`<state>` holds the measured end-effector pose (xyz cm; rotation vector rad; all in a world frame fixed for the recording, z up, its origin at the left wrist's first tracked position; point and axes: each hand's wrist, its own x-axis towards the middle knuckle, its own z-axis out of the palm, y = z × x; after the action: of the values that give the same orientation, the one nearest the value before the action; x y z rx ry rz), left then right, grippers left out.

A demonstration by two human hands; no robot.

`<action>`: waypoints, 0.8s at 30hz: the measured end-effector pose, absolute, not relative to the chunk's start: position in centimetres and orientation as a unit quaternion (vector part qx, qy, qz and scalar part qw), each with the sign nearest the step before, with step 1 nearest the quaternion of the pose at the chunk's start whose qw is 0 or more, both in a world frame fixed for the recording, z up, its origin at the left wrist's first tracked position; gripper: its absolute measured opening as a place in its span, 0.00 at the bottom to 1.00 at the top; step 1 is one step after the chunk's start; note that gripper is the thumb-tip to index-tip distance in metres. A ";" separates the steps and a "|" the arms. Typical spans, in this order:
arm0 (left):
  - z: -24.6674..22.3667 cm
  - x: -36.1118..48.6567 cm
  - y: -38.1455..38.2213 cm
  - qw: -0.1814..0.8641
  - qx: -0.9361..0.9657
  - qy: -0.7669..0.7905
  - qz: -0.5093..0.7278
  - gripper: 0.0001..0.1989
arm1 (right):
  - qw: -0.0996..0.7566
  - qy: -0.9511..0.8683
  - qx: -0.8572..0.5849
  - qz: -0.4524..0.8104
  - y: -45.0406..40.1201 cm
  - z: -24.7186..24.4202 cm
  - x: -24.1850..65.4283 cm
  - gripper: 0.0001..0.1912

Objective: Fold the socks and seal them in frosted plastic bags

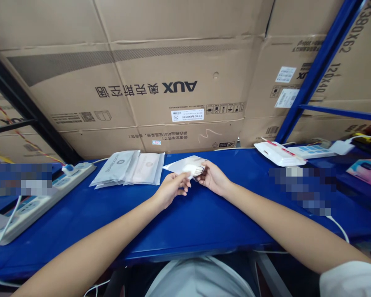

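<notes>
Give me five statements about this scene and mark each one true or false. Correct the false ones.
1. The left hand and right hand both hold a clear plastic bag with a small white item in it. True.
2. The stack of flat packets lies to the right of the hands. False: it lies to their left.
3. AUX is printed upside down on the cardboard box behind the bench. True.
4. The bench top is bare wood. False: it is blue.
5. A blue metal shelf upright stands at the right, in front of the cardboard. True.
</notes>
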<state>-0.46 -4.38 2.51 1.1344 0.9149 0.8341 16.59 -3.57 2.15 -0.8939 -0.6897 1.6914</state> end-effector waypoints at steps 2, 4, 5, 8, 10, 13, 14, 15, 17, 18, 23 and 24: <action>2.7 -0.6 -4.2 0.670 0.496 0.399 0.381 0.19 | 0.514 -0.284 -0.350 0.730 -3.4 2.6 17.1 0.08; 2.8 -0.8 -4.2 0.679 0.492 0.393 0.377 0.19 | 0.509 -0.284 -0.336 0.740 -3.4 2.8 17.4 0.08; 2.8 -0.8 -4.3 0.685 0.491 0.390 0.372 0.19 | 0.511 -0.284 -0.335 0.739 -3.4 2.8 17.4 0.08; 2.7 -0.7 -4.5 0.696 0.490 0.384 0.357 0.19 | 0.509 -0.291 -0.336 0.737 -3.3 2.5 17.3 0.06; 2.5 -0.6 -4.7 0.700 0.497 0.381 0.344 0.19 | 0.498 -0.302 -0.342 0.737 -3.3 2.0 17.2 0.04; 2.1 -0.6 -4.8 0.695 0.518 0.383 0.318 0.19 | 0.476 -0.322 -0.355 0.738 -3.2 1.4 17.0 0.03; 2.0 -0.5 -4.8 0.693 0.525 0.388 0.307 0.20 | 0.471 -0.329 -0.358 0.736 -3.2 1.2 16.9 0.03; 2.0 -0.5 -4.8 0.692 0.530 0.393 0.293 0.20 | 0.469 -0.338 -0.362 0.732 -3.2 1.1 16.9 0.04; 1.9 -0.5 -4.9 0.694 0.535 0.404 0.264 0.21 | 0.468 -0.360 -0.371 0.717 -3.3 0.9 16.8 0.05; 1.9 -0.5 -4.9 0.695 0.536 0.407 0.252 0.21 | 0.468 -0.372 -0.376 0.708 -3.4 0.8 16.8 0.06; 2.2 -0.5 -5.4 0.677 0.586 0.403 0.189 0.19 | 0.450 -0.455 -0.389 0.663 -4.1 1.2 16.9 0.14; 2.1 -0.5 -5.5 0.672 0.607 0.389 0.172 0.19 | 0.448 -0.480 -0.392 0.644 -4.2 1.5 16.9 0.16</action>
<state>-0.51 -5.46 2.10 1.3665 0.8751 0.3880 16.93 -4.18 1.49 -0.9704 -1.1876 1.5944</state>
